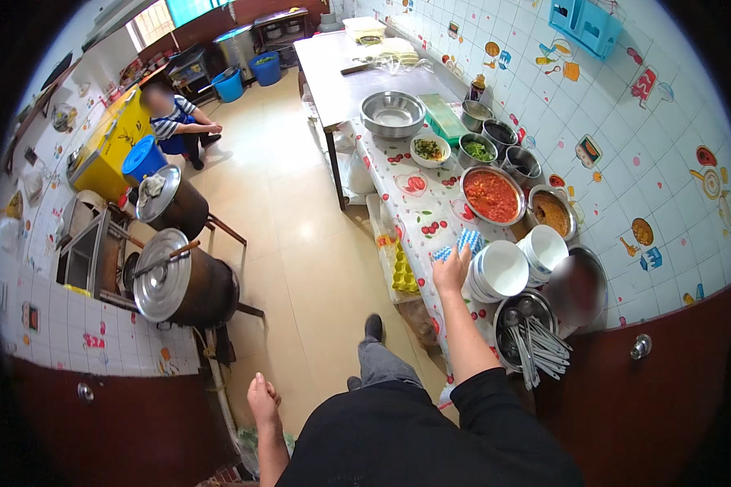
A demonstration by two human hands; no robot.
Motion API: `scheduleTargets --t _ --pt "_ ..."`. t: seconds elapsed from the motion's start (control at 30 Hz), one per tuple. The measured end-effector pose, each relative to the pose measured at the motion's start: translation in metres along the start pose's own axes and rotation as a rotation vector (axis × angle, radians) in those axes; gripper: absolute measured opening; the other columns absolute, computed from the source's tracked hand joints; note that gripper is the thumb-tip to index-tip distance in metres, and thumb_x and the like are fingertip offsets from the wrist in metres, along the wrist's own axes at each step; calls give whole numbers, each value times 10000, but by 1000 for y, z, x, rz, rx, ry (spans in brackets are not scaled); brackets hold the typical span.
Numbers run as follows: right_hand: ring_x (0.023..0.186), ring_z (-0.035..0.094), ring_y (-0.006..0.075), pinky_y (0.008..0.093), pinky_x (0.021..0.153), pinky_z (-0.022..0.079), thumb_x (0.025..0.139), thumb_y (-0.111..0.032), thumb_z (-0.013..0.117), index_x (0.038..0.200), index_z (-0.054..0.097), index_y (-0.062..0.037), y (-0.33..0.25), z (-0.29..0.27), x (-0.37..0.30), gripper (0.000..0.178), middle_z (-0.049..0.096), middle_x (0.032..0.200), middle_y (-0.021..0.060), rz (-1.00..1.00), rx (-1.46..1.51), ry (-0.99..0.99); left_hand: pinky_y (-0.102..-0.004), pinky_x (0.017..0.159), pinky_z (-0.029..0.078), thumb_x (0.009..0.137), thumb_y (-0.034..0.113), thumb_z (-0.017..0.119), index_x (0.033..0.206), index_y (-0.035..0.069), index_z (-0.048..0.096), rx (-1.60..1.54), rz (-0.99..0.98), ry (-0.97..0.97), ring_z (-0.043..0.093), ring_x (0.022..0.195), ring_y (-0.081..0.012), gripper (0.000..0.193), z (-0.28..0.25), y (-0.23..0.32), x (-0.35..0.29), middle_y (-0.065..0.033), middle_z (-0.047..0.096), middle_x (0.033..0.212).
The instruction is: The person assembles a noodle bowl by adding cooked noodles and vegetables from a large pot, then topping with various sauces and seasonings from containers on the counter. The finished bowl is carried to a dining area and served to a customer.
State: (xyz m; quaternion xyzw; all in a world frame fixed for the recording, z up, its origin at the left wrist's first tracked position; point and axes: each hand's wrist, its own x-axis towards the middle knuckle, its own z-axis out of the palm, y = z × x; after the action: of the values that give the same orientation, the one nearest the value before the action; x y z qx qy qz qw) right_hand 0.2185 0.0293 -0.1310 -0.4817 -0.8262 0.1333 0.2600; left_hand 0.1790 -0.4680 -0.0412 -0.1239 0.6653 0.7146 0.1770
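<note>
My right hand (450, 271) reaches over the table's near part, its fingers closed on a blue-and-white checked cloth (469, 239) that shows on both sides of the fingertips. Just to the right of it stand stacked white bowls (503, 269), with a second stack (547, 247) behind them. A metal basin of long-handled spoons (536, 345) is nearer to me. Low at my left side, over the floor, my left hand (264, 398) is curled closed with nothing visible in it.
Beyond the bowls are a basin of red chopped sauce (492, 196), a brown-filled basin (551, 213), and a large metal bowl (392, 114). Two big lidded pots (185, 280) stand to the left. Farther back, a person in a striped top (175, 122) sits by a yellow chest.
</note>
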Motion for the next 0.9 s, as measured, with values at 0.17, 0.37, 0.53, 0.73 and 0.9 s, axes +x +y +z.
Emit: scheduleTargets --t 0.17,0.37,0.53,0.73,0.9 --pt "1320 256 411 462 1106 184 774 -122 487 1222 508 47 -13 25 58 479 325 1414 239 194 -275 33 -236 350 184 987 327 404 655 131 335 53 -19 17 237 367 -58 392 37 27 72 38 295 490" --pt "1349 220 378 470 1111 157 818 -104 438 1304 404 57 7 75 60 513 273 1449 208 422 -237 -59 -235 356 192 985 326 407 655 128 342 143 -3 -59 246 374 -58 391 104 81 168 42 294 497" --pt "1321 267 373 467 1091 208 801 -78 476 1244 460 57 -1 80 65 464 306 1433 187 285 -255 -58 -223 368 205 981 304 426 657 130 346 197 -38 -175 262 394 -52 377 181 104 230 51 289 509" --pt "1298 304 359 464 1081 233 777 -128 566 1216 529 -38 -14 50 85 449 331 1432 138 256 -201 -132 -216 375 210 981 286 435 655 127 353 313 -75 -363 265 404 -41 372 255 116 286 60 304 513" --pt "1327 266 374 475 1093 216 780 -163 595 1265 508 -60 -8 67 83 503 257 1476 144 261 -255 -38 -221 384 225 976 289 454 660 110 397 382 -125 -451 297 416 -46 368 286 119 332 51 352 515"
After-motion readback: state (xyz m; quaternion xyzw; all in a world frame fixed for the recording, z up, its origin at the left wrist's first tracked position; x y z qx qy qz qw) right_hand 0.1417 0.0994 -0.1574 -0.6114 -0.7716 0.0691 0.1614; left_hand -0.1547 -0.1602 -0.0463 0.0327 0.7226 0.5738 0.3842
